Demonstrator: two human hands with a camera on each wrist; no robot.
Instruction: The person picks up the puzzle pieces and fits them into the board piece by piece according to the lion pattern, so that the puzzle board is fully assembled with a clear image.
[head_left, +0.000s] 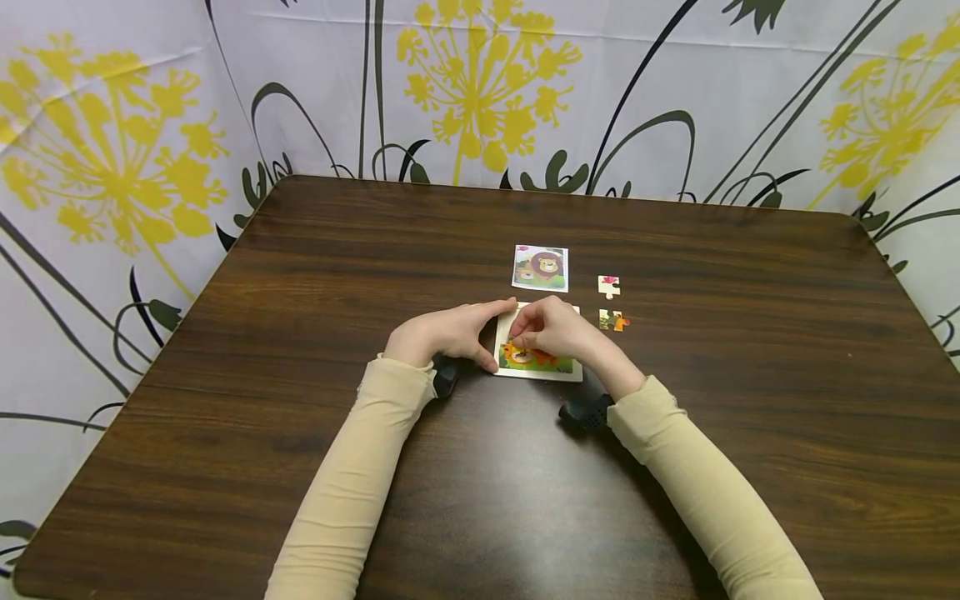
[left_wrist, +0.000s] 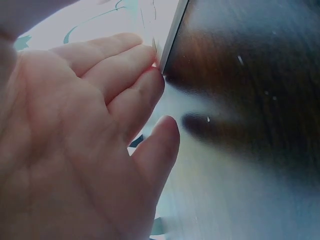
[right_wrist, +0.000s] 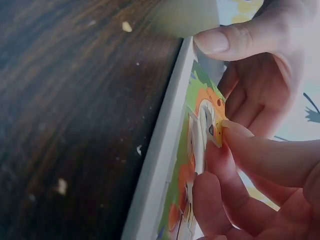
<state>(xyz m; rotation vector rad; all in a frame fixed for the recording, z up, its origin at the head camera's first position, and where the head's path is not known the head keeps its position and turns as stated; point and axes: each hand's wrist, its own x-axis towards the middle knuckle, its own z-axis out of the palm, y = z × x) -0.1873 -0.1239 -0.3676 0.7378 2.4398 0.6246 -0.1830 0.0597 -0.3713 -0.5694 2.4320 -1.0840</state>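
Observation:
A pale-framed jigsaw tray (head_left: 540,376) lies on the table, its lower part showing an orange and green animal picture. My left hand (head_left: 446,333) holds the tray's left side, thumb at the near corner and a finger at the far one. In the right wrist view, that thumb (right_wrist: 216,42) presses on the frame's corner. Above the tray, my right hand (head_left: 553,327) pinches a puzzle piece (right_wrist: 218,112), yellow and orange with green, between thumb and fingertips. The piece stands tilted over the picture. My right hand covers much of the tray's upper part in the head view.
A lion picture card (head_left: 540,268) lies just beyond the tray. To its right are a loose pale piece with pink (head_left: 608,286) and orange-green pieces (head_left: 613,320). The brown table (head_left: 375,275) meets a flowered cloth (head_left: 315,75) at its far edge.

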